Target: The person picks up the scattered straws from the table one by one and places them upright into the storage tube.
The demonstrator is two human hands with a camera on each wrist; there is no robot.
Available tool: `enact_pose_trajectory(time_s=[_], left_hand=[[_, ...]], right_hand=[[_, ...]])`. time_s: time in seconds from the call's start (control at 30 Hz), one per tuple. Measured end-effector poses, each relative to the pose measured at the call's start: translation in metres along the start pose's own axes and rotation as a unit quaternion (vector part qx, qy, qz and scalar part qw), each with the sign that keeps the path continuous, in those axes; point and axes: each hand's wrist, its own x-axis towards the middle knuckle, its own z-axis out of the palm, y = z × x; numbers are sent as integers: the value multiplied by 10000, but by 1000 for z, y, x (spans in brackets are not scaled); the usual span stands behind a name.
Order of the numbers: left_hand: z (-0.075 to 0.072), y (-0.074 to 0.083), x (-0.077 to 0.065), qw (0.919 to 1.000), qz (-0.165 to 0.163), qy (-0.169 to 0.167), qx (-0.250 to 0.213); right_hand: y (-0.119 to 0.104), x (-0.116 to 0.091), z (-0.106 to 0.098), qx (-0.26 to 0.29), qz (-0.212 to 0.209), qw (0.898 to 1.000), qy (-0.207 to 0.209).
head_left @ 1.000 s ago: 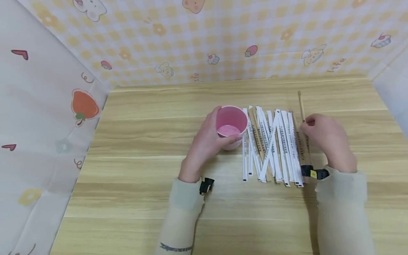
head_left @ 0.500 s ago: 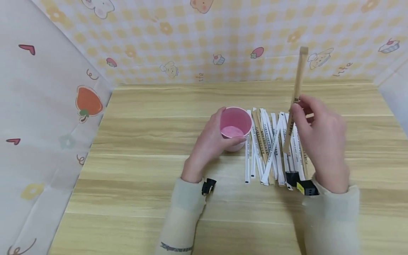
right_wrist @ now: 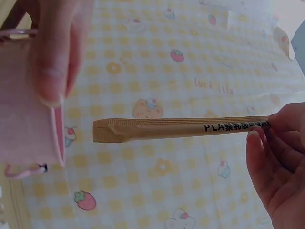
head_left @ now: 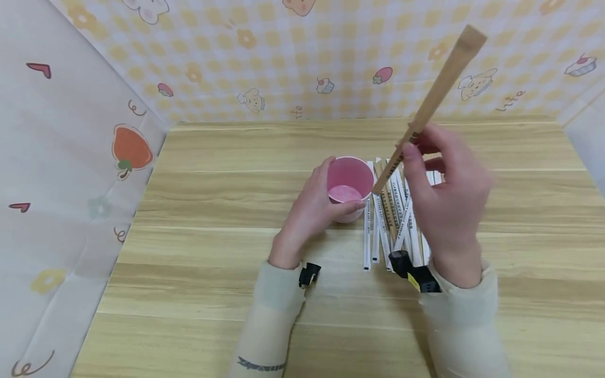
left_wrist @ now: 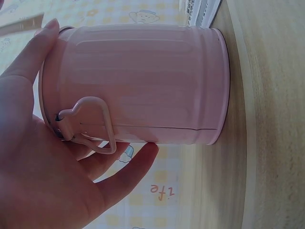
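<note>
My left hand [head_left: 309,210] grips a small pink metal bucket [head_left: 351,176] by its side, thumb and fingers around the wall near the rim. The bucket stands upright on the table, its mouth facing up. A wire side handle [left_wrist: 108,126] shows on it in the left wrist view. With thumb and fingertips, my right hand [head_left: 451,194] pinches a brown paper-wrapped straw [head_left: 441,89] around its middle. The straw is tilted in the air, its lower end beside the bucket's right rim. In the right wrist view, printed letters show on the brown wrapper [right_wrist: 162,130].
Right of the bucket lie several white paper-wrapped straws [head_left: 366,236] and brown ones [head_left: 388,210], partly overlapping and partly hidden by my right hand. They rest on a wood-grain table [head_left: 212,210]. A checked, patterned cloth [head_left: 350,52] stands behind.
My right hand has lifted the brown straw off the right side of the row and carried it up and left toward the bucket. The left hand keeps its hold on the bucket.
</note>
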Motion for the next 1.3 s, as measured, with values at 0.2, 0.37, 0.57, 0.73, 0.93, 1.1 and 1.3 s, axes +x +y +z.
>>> enact_pose_trajectory(time_s=[0.2, 0.37, 0.57, 0.73, 0.93, 1.1, 1.3], left_hand=[[-1, -2, 1, 9997, 196, -2, -125], [-1, -3, 3, 9989, 436, -32, -180], [0, -3, 5, 9982, 601, -46, -22], [-1, -4, 7, 9973, 720, 58, 114], [-3, -6, 7, 9953, 942, 109, 200], [-3, -5, 6, 9961, 808, 53, 362], [-2, -6, 7, 9969, 759, 66, 192]], right_hand=[[2, -8, 17, 226, -238, 9959, -840], [8, -17, 34, 94, -224, 9864, -1627], [14, -27, 46, -322, -74, 9688, -2455], [17, -32, 53, -730, -331, 9529, -2926], [21, -37, 58, -990, -594, 9426, -3134], [23, -39, 60, -1075, -626, 9380, -3237], [25, -39, 61, -1135, -454, 9316, -3423]])
